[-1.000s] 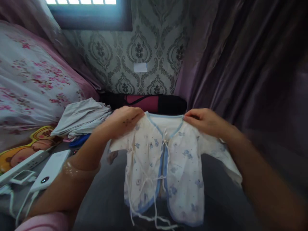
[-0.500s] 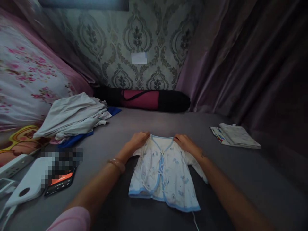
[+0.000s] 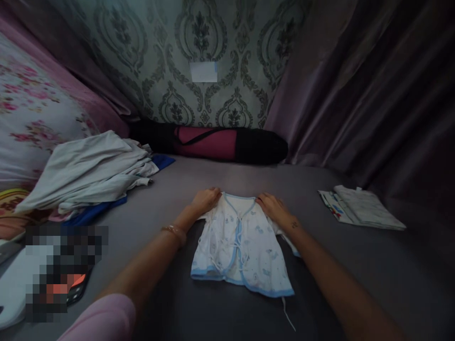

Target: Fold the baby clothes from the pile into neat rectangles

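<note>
Gray sheeting (image 3: 159, 201) underlies the spread-out tie-front baby shirt (image 3: 259, 248). The left hand (image 3: 207, 200) and right hand (image 3: 273, 207) each pinch one of the shirt's shoulders; folded cloths (image 3: 369, 208) lie to its right.

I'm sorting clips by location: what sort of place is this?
Most likely a bedroom: patterned wallpaper, long curtains, and a loose pile of clothes on what looks like a grey bed.

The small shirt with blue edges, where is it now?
In the head view, the shirt lies on the grey surface at lower centre, left hand and right hand at its shoulders.
</note>
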`<control>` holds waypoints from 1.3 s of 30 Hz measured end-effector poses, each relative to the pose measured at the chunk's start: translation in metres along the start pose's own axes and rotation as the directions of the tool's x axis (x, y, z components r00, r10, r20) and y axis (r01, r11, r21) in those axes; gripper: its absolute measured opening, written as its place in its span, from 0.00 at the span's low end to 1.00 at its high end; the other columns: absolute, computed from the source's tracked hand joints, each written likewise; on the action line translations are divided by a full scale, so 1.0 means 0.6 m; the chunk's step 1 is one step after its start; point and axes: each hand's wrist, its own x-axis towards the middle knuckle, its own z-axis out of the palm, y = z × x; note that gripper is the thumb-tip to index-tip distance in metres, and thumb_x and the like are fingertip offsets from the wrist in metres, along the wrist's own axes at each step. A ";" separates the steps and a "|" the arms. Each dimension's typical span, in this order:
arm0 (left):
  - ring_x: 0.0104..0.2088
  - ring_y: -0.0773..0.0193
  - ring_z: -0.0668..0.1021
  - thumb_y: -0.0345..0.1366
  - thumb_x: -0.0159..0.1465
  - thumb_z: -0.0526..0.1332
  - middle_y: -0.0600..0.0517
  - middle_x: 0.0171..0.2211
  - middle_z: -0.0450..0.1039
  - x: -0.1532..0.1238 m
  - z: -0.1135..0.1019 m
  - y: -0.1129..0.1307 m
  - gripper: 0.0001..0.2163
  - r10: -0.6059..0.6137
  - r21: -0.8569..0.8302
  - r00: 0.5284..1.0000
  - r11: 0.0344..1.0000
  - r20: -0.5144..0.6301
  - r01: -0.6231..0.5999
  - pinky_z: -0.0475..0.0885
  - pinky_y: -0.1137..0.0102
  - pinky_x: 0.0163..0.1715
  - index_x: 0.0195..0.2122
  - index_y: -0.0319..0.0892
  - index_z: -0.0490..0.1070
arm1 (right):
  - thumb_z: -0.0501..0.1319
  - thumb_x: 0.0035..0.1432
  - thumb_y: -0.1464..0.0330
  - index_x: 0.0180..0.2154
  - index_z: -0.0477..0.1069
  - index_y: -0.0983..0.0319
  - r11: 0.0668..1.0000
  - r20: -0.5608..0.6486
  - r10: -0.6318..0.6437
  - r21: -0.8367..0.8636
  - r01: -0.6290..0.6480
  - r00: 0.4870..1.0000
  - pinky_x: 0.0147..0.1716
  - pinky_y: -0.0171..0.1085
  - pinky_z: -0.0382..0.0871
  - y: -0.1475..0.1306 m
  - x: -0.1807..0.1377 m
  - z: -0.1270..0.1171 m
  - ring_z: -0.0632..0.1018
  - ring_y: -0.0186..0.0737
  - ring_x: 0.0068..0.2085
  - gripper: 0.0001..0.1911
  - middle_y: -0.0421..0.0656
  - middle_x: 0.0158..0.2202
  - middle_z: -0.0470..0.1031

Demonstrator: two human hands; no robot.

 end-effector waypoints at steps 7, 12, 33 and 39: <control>0.41 0.54 0.78 0.42 0.71 0.41 0.42 0.43 0.74 0.035 -0.008 -0.008 0.18 -0.063 -0.009 0.998 0.998 0.023 0.064 0.68 0.66 0.37 0.45 0.39 0.67 | 0.44 0.69 0.61 0.45 0.69 0.60 0.999 -0.010 -0.023 -0.029 0.023 1.000 0.38 0.36 0.63 0.010 0.032 -0.004 0.76 0.42 0.43 0.18 0.46 0.45 0.74; 0.41 0.54 0.78 0.42 0.71 0.42 0.41 0.45 0.74 0.053 -0.004 -0.012 0.18 -0.081 0.021 0.995 0.997 0.051 0.080 0.67 0.66 0.38 0.46 0.38 0.67 | 0.44 0.69 0.61 0.45 0.69 0.62 1.000 0.008 0.005 -0.003 -0.005 1.000 0.39 0.37 0.63 0.013 0.046 -0.006 0.77 0.44 0.43 0.19 0.48 0.45 0.75; 0.54 0.59 0.71 0.27 0.65 0.47 0.41 0.52 0.70 0.081 0.037 0.191 0.15 0.342 -0.311 0.924 0.871 -0.171 -0.380 0.66 0.64 0.56 0.51 0.35 0.65 | 0.40 0.68 0.56 0.36 0.76 0.65 0.691 0.291 0.252 0.614 -0.382 0.923 0.33 0.33 0.68 0.075 0.092 0.004 0.78 0.39 0.35 0.30 0.49 0.38 0.79; 0.61 0.54 0.65 0.34 0.69 0.44 0.35 0.59 0.63 0.073 0.084 0.218 0.18 0.188 -0.234 0.953 0.941 -0.236 -0.244 0.61 0.57 0.60 0.57 0.33 0.59 | 0.41 0.66 0.50 0.35 0.76 0.65 0.586 0.389 0.268 0.660 -0.469 0.882 0.31 0.36 0.69 0.091 0.063 0.001 0.78 0.41 0.32 0.33 0.49 0.33 0.79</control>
